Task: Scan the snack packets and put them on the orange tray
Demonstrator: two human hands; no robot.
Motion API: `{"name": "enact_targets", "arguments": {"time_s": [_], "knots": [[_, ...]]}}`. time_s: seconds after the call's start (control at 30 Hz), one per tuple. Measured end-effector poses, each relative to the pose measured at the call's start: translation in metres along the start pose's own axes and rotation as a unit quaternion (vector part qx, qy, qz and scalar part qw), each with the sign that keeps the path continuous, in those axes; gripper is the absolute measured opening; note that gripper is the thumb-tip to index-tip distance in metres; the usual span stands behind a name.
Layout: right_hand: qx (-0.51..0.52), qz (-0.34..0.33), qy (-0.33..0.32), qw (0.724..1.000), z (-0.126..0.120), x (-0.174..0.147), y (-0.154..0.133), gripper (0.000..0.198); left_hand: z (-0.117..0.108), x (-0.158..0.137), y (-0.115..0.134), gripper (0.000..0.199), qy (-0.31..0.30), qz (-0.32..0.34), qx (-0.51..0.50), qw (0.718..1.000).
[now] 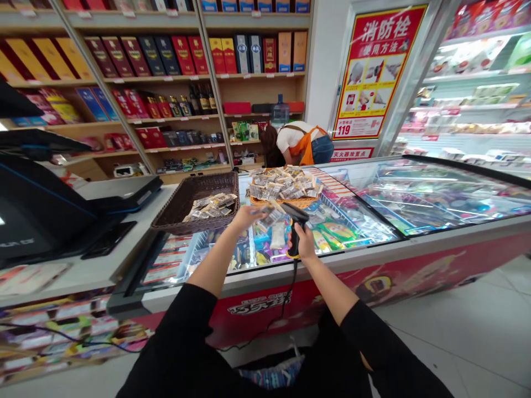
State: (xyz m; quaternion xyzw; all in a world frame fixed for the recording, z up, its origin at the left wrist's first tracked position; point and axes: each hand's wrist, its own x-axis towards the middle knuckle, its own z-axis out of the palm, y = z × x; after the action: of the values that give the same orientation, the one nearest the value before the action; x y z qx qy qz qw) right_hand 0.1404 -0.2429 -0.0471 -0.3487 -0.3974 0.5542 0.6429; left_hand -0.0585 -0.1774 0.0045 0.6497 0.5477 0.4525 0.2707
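My right hand [306, 242] is wrapped round the handle of a black and yellow barcode scanner [295, 226], its cable hanging down over the freezer's front. In my left hand [248, 215] is a small clear packet [269, 212], pinched at the fingers and somewhat blurred, close to the scanner's head. Just beyond both hands, an orange wicker basket [305, 202] heaped with similar packets [286, 183] rests on the freezer's glass top. Left of it stands a dark brown woven basket [199, 188] with a smaller pile of packets [213, 207] at its right side.
Under my hands runs a glass-topped chest freezer [373, 249] full of wrapped goods. A counter [103, 260] with a black till [45, 204] and a phone [108, 240] is at left. Behind the freezer a person [298, 141] bends down before shelves of boxes [182, 55].
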Motion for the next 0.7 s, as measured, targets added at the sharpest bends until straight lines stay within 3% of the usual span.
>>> {"name": "enact_targets", "arguments": {"time_s": [0.13,0.23,0.47,0.7], "knots": [[-0.131,-0.029,-0.098,0.986,0.018,-0.004,0.002,0.031,-0.051,0.019,-0.012,0.023,0.14,0.0,-0.06,0.988],[-0.236,-0.049,-0.161,0.957,0.037,-0.006,0.007,0.026,-0.069,0.022,-0.028,0.019,0.209,-0.027,-0.089,0.973],[-0.276,-0.06,-0.132,0.95,0.073,-0.005,0.017,0.024,-0.071,0.016,-0.041,0.017,0.164,-0.019,-0.173,0.971],[-0.349,-0.097,-0.124,0.924,0.078,-0.005,0.02,0.025,-0.07,0.016,-0.039,0.017,0.174,-0.036,-0.155,0.972]]}}
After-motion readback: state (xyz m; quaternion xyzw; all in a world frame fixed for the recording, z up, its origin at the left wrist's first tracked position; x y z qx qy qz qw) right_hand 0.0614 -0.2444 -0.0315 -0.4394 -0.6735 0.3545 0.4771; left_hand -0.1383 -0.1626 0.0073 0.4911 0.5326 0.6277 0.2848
